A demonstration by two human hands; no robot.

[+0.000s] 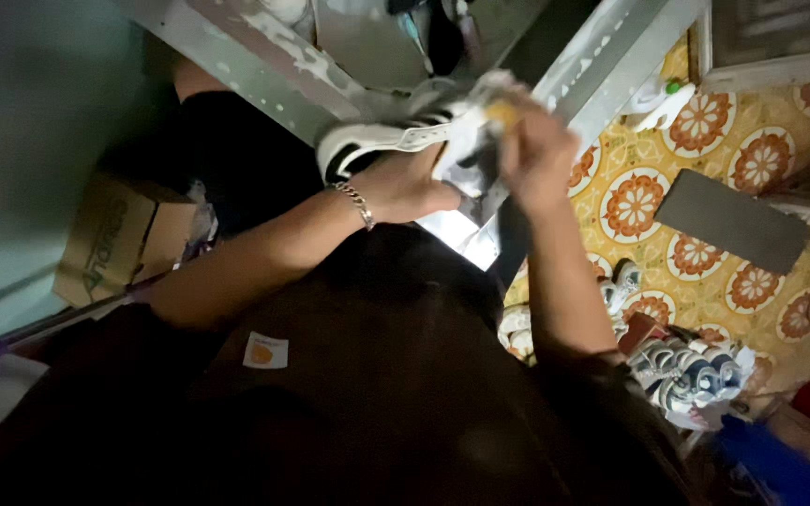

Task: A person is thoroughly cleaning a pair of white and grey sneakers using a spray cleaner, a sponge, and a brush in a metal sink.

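Both of the person's hands are up at a white shoe with black stripes (377, 141), which sits sideways in front of their chest, over a pale metal bench edge (264, 75). The left hand (405, 187), with a silver chain bracelet (356, 203) at the wrist, is closed round the shoe's middle from below, fingers curled tight against it. The right hand (536, 155) is bunched shut at the shoe's front end, pinching a crumpled whitish cloth (475, 122) with something small and yellow (502, 114) at the fingertips (too blurred to tell what it is). Cloth and shoe are touching.

The person wears a dark brown top with a small orange patch (265, 352). To the left, near the wall, stands a cardboard box (110, 244). On the right the floor is yellow tile with orange flower rounds (635, 201), and a dark grey flat slab (733, 220) lies on it. Lower down, beside the right elbow, a heap of white-and-blue shoes (691, 375) is piled on the floor, well apart from the 2 hands.
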